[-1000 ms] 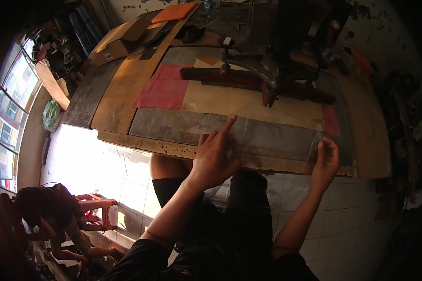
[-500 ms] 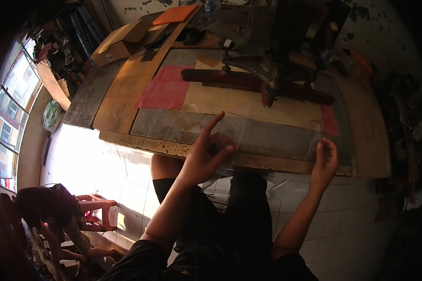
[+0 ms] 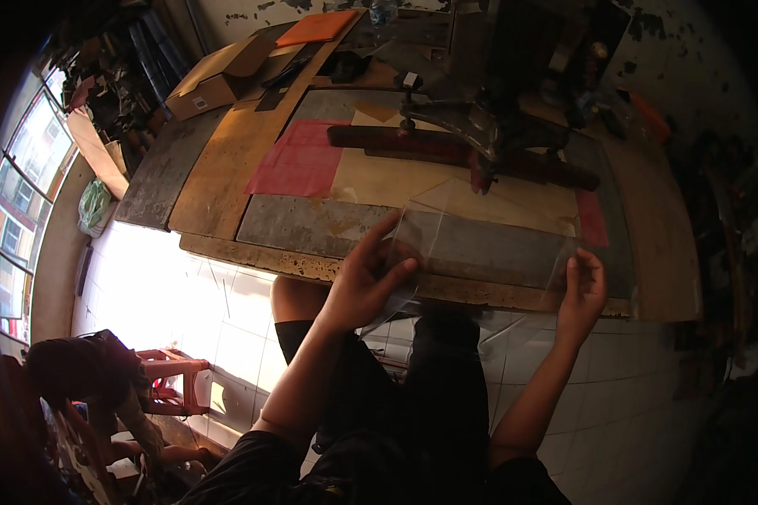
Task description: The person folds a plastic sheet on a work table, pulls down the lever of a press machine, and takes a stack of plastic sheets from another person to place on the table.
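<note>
A clear plastic sheet [image 3: 423,229] spans the gap between my two hands, over the front edge of the workbench. Its left part is folded or curved, with bright edges rising past my fingers. My left hand [image 3: 369,273] grips the left side, thumb in front and fingers partly behind the film. On the right, my right hand [image 3: 584,282] pinches the other side between thumb and curled fingers. Behind the sheet, yellow paper [image 3: 379,178] and red sheets [image 3: 296,160] lie on a grey board [image 3: 312,225]. A dark metal press arm with a long bar [image 3: 429,143] hangs over them.
A cardboard box [image 3: 215,84] and an orange folder [image 3: 316,28] sit at the back left of the bench. Below left, another person [image 3: 84,370] bends beside a red plastic stool [image 3: 177,383]. A green bag [image 3: 93,206] stands by the window wall.
My left index finger has come down from pointing up and now lies along the sheet. The sheet's left part shows more clearly and stands higher. My right hand has barely moved.
</note>
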